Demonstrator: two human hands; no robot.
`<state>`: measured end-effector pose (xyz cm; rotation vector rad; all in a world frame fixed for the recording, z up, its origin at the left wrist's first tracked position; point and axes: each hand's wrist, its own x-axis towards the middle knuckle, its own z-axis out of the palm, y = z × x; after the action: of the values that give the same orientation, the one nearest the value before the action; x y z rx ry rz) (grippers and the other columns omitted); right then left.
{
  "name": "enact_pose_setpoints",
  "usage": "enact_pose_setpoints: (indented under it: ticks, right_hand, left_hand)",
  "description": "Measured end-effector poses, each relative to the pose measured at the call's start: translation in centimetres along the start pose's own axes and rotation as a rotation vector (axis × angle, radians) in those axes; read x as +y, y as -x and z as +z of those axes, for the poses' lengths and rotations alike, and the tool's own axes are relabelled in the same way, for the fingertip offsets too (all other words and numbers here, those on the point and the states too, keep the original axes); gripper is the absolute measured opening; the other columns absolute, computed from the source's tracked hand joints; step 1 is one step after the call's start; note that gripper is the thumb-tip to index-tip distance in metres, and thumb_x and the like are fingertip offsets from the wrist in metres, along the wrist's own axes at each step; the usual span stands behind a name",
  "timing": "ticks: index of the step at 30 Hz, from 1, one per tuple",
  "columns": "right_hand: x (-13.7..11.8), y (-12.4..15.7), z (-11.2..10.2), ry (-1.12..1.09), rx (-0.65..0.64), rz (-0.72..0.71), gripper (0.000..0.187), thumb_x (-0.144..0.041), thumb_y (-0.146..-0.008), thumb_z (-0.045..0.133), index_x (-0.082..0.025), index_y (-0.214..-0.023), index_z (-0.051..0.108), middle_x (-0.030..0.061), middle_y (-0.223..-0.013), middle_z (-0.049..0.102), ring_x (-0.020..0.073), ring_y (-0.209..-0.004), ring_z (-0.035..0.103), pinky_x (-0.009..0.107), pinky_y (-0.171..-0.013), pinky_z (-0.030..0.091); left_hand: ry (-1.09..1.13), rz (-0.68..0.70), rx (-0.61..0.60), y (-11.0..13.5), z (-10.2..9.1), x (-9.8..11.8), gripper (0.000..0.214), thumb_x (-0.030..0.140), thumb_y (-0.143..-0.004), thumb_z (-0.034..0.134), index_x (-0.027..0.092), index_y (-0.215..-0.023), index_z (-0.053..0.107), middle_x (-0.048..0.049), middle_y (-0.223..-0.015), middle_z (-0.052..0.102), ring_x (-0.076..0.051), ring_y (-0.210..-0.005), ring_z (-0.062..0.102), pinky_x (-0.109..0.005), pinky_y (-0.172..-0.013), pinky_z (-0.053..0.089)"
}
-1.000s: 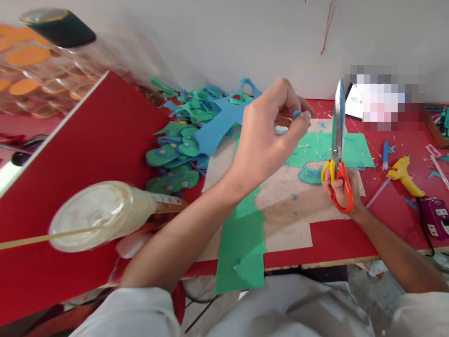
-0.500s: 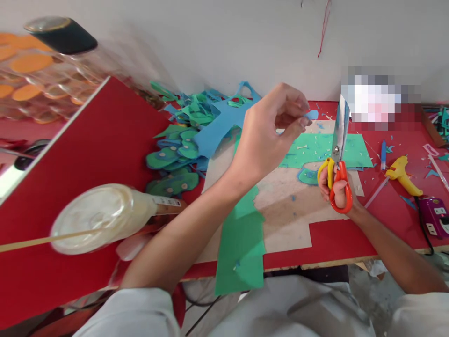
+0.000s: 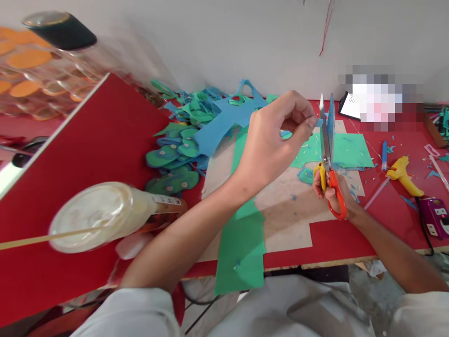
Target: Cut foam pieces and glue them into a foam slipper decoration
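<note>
Pinch the blue scrap [image 3: 320, 122] between thumb and forefinger of the left hand [image 3: 268, 140]. With the right hand [image 3: 334, 196], grip the scissors [image 3: 326, 162] by the yellow and orange loops, blades upward and parted. Locate the scrap at the left-hand blade, just beyond the pinching fingertips; unable to confirm contact with the metal. For a clean cut, hold the scrap steady, set well between the blades rather than at the tips, and close smoothly, fingertips clear.

Below: on the red tabletop [image 3: 336, 239], the beige sheet [image 3: 284, 229], with the green sheet [image 3: 354, 150] on top. To the left, against the pale wall [image 3: 228, 42], heaped offcuts [image 3: 196, 111]; to the right, the yellow glue gun [image 3: 401, 174] near the purple power strip [image 3: 434, 217].
</note>
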<state>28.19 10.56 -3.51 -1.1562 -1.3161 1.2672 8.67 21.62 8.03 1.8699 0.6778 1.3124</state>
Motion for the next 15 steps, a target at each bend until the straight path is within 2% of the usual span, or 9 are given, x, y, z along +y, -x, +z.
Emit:
enact_pose_setpoints:
  ticks: [5,9,15]
  right_hand:
    - [-0.4,-0.2,0.2,-0.011,0.024,-0.018,0.069,-0.092,-0.081,0.074,-0.025,-0.095,0.06,-0.0014,-0.084,0.055,0.0128,-0.06,0.046,0.029,-0.051,0.036]
    - [-0.2,0.0,0.1,-0.007,0.047,-0.05,0.076,-0.098,-0.078,0.07,-0.025,-0.098,0.061,0.0001,-0.091,0.058,0.0123,-0.061,0.048,0.03,-0.051,0.038]
    - [-0.9,-0.1,0.4,-0.008,0.04,-0.017,0.073,-0.096,-0.078,0.071,-0.026,-0.094,0.06,-0.0006,-0.087,0.058,0.012,-0.06,0.046,0.029,-0.049,0.039]
  left_hand:
    - [-0.014,0.001,-0.053,0.2,0.2,-0.1,0.015,0.034,-0.099,0.08,0.025,-0.092,0.069,-0.0013,-0.083,0.077,-0.017,-0.076,0.074,-0.031,-0.072,0.063]
    - [-0.079,0.019,-0.115,0.1,-0.3,0.1,0.007,0.03,-0.098,0.08,0.025,-0.094,0.075,-0.0018,-0.086,0.081,-0.02,-0.082,0.078,-0.035,-0.079,0.066]
    - [-0.038,0.002,-0.061,-0.1,-0.7,1.0,0.01,0.032,-0.101,0.076,0.027,-0.094,0.071,-0.0014,-0.085,0.079,-0.021,-0.078,0.078,-0.037,-0.077,0.067]
